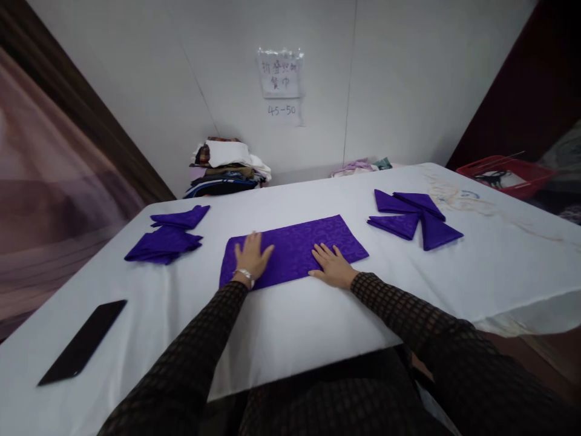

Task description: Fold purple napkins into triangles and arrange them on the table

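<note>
1 purple cloth (293, 248) lies as a long, flat rectangle near the middle of a white table (295, 345), its far edge rising toward the right. The left hand (252, 257) is palm down on the cloth's left part, its fingers spread and pointing away, its thumb out to the right. A pale bracelet (245, 274) circles that wrist. The right hand (333, 266) is also spread palm down, at the near edge of the cloth's right half, its thumb pointing left. Dark checked sleeves (385, 297) cover the arms.

To the right of the cloth, 4 folded purple triangles (403, 225) sit close together. To the left are more purple cloths (163, 245), loosely heaped. Nearer the body on that side lies what looks like a black phone (84, 342).

Past the table's far edge, a stack of clothes (227, 172) stands by a pale wall (399, 79). On this wall hang paper signs (281, 85), the lower marked 45-50. A red basket (531, 186) is at the far right.
</note>
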`<state>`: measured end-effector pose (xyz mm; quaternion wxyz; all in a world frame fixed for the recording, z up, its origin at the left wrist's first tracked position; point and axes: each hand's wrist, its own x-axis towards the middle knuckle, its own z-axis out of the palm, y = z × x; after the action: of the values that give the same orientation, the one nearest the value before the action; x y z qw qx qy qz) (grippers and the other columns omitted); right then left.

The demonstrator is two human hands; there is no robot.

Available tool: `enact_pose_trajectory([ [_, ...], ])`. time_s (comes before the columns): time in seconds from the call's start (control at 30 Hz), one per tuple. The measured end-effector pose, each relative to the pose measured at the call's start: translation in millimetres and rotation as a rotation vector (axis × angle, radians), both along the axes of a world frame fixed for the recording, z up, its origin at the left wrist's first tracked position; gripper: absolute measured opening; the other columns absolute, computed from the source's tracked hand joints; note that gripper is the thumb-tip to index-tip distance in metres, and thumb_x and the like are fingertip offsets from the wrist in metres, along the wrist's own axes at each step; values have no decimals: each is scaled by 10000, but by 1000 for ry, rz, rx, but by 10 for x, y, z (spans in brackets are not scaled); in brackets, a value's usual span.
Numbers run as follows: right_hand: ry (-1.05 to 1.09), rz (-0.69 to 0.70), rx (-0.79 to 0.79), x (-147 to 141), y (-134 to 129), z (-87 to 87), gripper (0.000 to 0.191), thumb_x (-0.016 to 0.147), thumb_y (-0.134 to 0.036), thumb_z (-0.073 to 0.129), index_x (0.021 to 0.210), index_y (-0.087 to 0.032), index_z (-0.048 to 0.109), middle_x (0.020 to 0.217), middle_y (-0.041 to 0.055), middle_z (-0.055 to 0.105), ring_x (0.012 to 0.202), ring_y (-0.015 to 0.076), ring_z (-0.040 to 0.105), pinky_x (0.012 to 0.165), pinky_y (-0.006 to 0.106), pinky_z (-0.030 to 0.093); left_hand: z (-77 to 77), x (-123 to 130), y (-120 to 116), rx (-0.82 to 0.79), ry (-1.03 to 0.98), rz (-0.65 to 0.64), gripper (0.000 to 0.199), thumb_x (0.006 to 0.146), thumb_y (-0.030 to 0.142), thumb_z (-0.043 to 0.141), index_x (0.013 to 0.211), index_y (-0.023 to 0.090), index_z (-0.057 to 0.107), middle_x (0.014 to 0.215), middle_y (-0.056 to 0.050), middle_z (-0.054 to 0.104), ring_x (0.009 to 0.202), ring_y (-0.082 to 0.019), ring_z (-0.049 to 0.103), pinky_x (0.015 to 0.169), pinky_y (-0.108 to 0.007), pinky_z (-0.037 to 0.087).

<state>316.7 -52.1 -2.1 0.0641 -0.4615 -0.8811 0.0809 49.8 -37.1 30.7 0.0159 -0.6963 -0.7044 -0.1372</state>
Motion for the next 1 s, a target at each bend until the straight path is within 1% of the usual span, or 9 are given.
enact_pose_trajectory([
  [0.17, -5, 2, 24, 2, -14, -47, 779, 869, -655, 185, 1433, -122, 252, 1501, 122, 198, 1383, 274, 111, 1084, 521, 74, -121, 827, -440, -162, 19, -380, 704, 872, 586, 282, 1420, 145, 258, 1497, -126, 226, 1378, -297, 176, 1091, -568, 105],
  [0.27, -14, -4, 29, 15, -6, -76, 761, 871, -642, 212, 1432, -130, 257, 1498, 121, 214, 1381, 278, 122, 1080, 529, 88, -227, 969, -642, -172, 16, -433, 781, 851, 639, 253, 1419, 103, 258, 1497, -133, 221, 1382, -300, 150, 1110, -527, 67],
  [0.37, -14, -7, 37, 22, -2, -96, 769, 863, -651, 210, 1430, -135, 264, 1498, 115, 213, 1381, 275, 123, 1081, 527, 93, -272, 755, -793, -192, 26, -369, 827, 828, 680, 247, 1416, 98, 270, 1491, -141, 234, 1381, -303, 155, 1111, -531, 64],
  [0.5, -7, -8, 44, 29, -13, -115, 768, 864, -656, 184, 1427, -142, 274, 1497, 111, 221, 1378, 274, 136, 1083, 524, 88, -262, 174, -1013, -244, 60, -191, 790, 841, 661, 263, 1420, 123, 259, 1495, -138, 220, 1384, -297, 149, 1094, -570, 87],
  [0.6, -10, -9, 48, 28, -13, -138, 764, 865, -655, 180, 1427, -146, 272, 1497, 110, 220, 1379, 274, 131, 1083, 524, 92, -234, -266, -1179, -247, 85, -11, 700, 878, 588, 272, 1416, 140, 264, 1497, -124, 227, 1385, -277, 159, 1090, -567, 123],
  [0.67, -20, -14, 43, 26, -5, -159, 764, 865, -651, 184, 1428, -142, 268, 1498, 110, 217, 1380, 278, 128, 1081, 528, 100, -210, -497, -1244, -233, 84, 49, 624, 897, 529, 289, 1399, 158, 304, 1486, -109, 266, 1374, -268, 201, 1080, -566, 165],
  [0.83, -32, -10, 37, 35, 15, -187, 798, 844, -672, 222, 1436, -137, 249, 1500, 115, 210, 1379, 293, 125, 1083, 532, 99, -175, -804, -1197, -161, 83, -32, 433, 880, 280, 387, 1295, 197, 477, 1399, -50, 440, 1313, -218, 341, 1070, -443, 290],
  [0.93, -43, 5, 28, 46, -1, -162, 812, 831, -685, 250, 1435, -142, 255, 1499, 115, 209, 1379, 286, 134, 1086, 527, 98, -173, -871, -1113, -118, 112, -90, 461, 792, 119, 428, 1235, 172, 542, 1350, -56, 498, 1258, -205, 417, 1047, -379, 340],
  [1.0, -44, 12, 29, 58, -15, -140, 799, 834, -679, 257, 1434, -151, 260, 1498, 111, 213, 1380, 281, 137, 1088, 523, 97, -161, -890, -1077, -109, 118, -112, 458, 764, 91, 441, 1194, 173, 576, 1312, -59, 535, 1220, -205, 457, 1031, -374, 360],
])
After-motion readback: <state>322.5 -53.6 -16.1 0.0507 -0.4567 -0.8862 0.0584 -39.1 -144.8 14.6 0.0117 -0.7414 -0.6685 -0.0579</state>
